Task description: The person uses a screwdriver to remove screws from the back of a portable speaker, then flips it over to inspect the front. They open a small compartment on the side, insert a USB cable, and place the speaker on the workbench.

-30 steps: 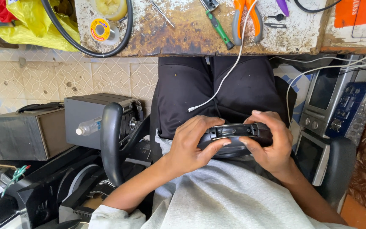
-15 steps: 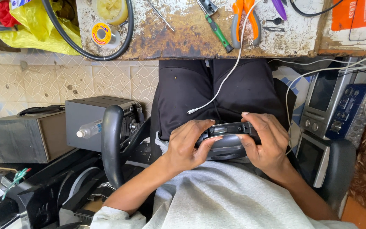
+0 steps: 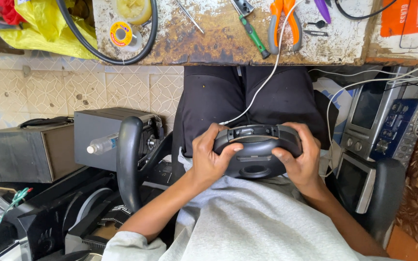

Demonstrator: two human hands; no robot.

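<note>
A black game controller (image 3: 257, 152) rests above my lap, underside toward the camera, held at both ends. My left hand (image 3: 210, 157) grips its left side with the thumb across the shell. My right hand (image 3: 302, 159) grips the right side, fingers curled over the top edge. A white cable (image 3: 262, 87) runs from the controller's top edge up to the workbench (image 3: 209, 43).
On the worn bench lie a green screwdriver (image 3: 251, 33), orange-handled pliers (image 3: 282, 21), a solder spool (image 3: 122, 35) and a black cable loop (image 3: 102, 53). Grey boxes and a plastic bottle (image 3: 103, 143) stand left. Chair armrests (image 3: 129, 159) flank me; electronic devices (image 3: 380, 125) stack at right.
The controller has been tipped over in my hands, so its underside now faces up. Both hands shifted their grip slightly around its ends.
</note>
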